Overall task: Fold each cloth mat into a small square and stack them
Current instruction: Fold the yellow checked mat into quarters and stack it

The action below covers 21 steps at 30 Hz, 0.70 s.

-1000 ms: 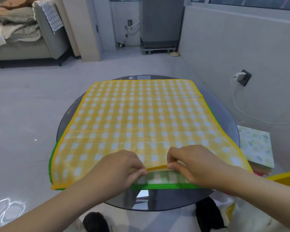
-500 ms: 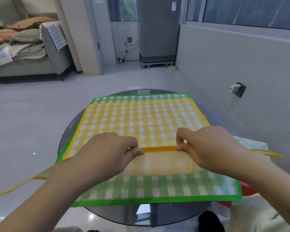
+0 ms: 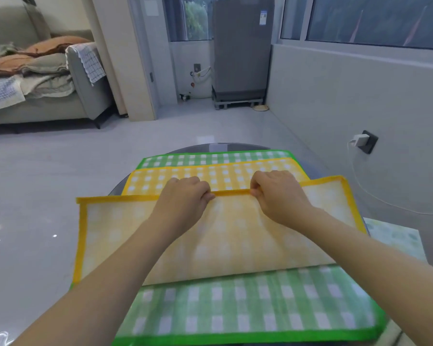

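Note:
A yellow checked cloth mat (image 3: 225,236) lies on top of a green checked cloth mat (image 3: 248,310) on a round glass table (image 3: 235,146). My left hand (image 3: 185,193) and my right hand (image 3: 275,191) both pinch the yellow mat's near edge, a hand's width apart. That edge is lifted and carried toward the far side, so the mat's pale underside faces up. A strip of its checked top side still shows beyond my hands. The green mat lies flat, exposed at the near and far ends.
A stack of folded mats with a pale floral one (image 3: 395,238) on top sits at the right, beside the table. A charger with a cable (image 3: 360,140) hangs on the right wall. A sofa (image 3: 35,96) stands far left and a grey appliance (image 3: 240,51) at the back.
Both hands have carried the yellow mat's near edge farther away from me, folding it over itself. More of the green mat underneath shows at the near side.

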{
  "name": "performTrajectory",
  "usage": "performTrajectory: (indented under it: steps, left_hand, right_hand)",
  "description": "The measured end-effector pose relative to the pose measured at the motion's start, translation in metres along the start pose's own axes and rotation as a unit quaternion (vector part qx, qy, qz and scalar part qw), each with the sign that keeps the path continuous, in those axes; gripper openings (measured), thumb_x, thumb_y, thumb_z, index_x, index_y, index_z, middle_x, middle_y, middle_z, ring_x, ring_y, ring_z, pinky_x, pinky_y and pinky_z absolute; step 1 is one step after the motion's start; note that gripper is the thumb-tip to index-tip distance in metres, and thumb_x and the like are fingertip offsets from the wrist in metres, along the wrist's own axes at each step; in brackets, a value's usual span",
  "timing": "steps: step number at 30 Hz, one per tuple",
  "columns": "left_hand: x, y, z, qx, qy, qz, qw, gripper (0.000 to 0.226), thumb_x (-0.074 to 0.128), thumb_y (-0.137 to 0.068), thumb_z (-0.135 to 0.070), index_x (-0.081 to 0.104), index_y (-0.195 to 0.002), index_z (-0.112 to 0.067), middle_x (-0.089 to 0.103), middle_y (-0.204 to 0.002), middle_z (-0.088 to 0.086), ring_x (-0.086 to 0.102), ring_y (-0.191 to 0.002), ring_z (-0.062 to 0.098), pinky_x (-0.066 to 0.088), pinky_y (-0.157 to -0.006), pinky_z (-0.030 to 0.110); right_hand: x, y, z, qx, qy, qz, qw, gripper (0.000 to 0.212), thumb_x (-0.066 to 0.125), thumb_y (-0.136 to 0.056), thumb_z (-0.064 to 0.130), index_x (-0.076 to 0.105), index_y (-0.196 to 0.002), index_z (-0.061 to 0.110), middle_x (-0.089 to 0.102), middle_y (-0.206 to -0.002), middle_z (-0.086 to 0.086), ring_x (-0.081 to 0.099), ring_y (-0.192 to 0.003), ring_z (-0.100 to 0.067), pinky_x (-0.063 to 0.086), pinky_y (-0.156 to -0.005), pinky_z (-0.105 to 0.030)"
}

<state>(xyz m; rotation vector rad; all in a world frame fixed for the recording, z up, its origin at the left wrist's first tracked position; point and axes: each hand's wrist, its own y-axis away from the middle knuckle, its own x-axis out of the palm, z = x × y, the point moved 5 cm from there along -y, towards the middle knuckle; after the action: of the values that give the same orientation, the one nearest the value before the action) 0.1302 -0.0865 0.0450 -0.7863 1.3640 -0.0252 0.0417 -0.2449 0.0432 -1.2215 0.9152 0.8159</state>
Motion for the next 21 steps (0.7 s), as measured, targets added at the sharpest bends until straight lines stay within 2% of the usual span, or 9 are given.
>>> performTrajectory:
  steps: [3,5,11,15,18,19,21]
  left_hand:
    - [0.027,0.002,0.007,-0.052,0.02,0.055,0.997,0.022,0.05,-0.095,-0.027,0.066,-0.095,-0.012,0.063,-0.09,0.005,0.06,-0.085,0.029,0.038,-0.077,0.037]
    - [0.041,0.004,0.011,-0.079,0.021,0.073,0.994,0.024,0.045,-0.097,-0.03,0.063,-0.105,-0.015,0.061,-0.102,0.003,0.057,-0.097,0.025,0.035,-0.084,0.035]
    - [0.062,0.013,0.02,-0.145,0.021,0.118,0.982,0.024,0.042,-0.098,-0.029,0.059,-0.108,-0.016,0.055,-0.108,0.0,0.05,-0.105,0.022,0.031,-0.084,0.031]
    - [0.056,0.013,-0.001,-0.148,0.009,0.114,0.982,0.026,0.04,-0.097,-0.03,0.055,-0.114,-0.018,0.051,-0.115,0.0,0.046,-0.111,0.023,0.03,-0.092,0.032]
    - [0.052,0.022,-0.027,-0.116,0.032,0.156,0.98,0.046,0.022,-0.093,-0.039,0.054,-0.12,-0.02,0.049,-0.124,0.0,0.043,-0.12,0.022,0.026,-0.101,0.033]
    - [0.053,0.028,-0.034,-0.112,0.04,0.185,0.976,0.056,0.014,-0.089,-0.044,0.051,-0.124,-0.02,0.045,-0.133,0.001,0.038,-0.127,0.022,0.022,-0.106,0.034]
    - [0.059,0.04,-0.04,-0.122,0.051,0.249,0.959,0.056,0.016,-0.092,-0.047,0.038,-0.138,-0.023,0.022,-0.153,0.006,0.015,-0.142,0.023,0.01,-0.116,0.04]
  right_hand:
    - [0.027,-0.005,-0.005,0.012,-0.004,0.029,1.0,0.013,0.043,-0.096,0.025,0.053,-0.099,0.017,0.063,-0.096,0.0,0.053,-0.092,-0.025,0.024,-0.074,-0.031]
    - [0.043,-0.006,-0.008,0.015,-0.018,0.049,0.999,0.012,0.044,-0.096,0.025,0.053,-0.098,0.018,0.064,-0.095,0.0,0.053,-0.091,-0.025,0.023,-0.073,-0.029]
    - [0.06,-0.002,-0.014,0.04,-0.043,0.057,0.997,0.01,0.049,-0.092,0.025,0.057,-0.09,0.02,0.06,-0.091,0.004,0.052,-0.089,-0.019,0.028,-0.088,-0.029]
    - [0.064,-0.002,-0.016,0.052,-0.042,0.047,0.997,0.009,0.05,-0.092,0.025,0.058,-0.091,0.021,0.058,-0.092,0.006,0.051,-0.092,-0.017,0.026,-0.092,-0.029]
    - [0.065,-0.001,-0.016,0.053,-0.034,0.05,0.997,0.01,0.05,-0.092,0.025,0.058,-0.094,0.02,0.058,-0.095,0.004,0.05,-0.095,-0.018,0.027,-0.093,-0.03]
    - [0.065,-0.002,-0.016,0.054,-0.033,0.051,0.997,0.011,0.05,-0.092,0.025,0.059,-0.094,0.019,0.058,-0.096,0.004,0.05,-0.096,-0.018,0.027,-0.093,-0.03]
    - [0.065,-0.002,-0.016,0.055,-0.032,0.05,0.997,0.011,0.051,-0.092,0.025,0.06,-0.094,0.018,0.059,-0.096,0.003,0.051,-0.096,-0.02,0.028,-0.092,-0.031]
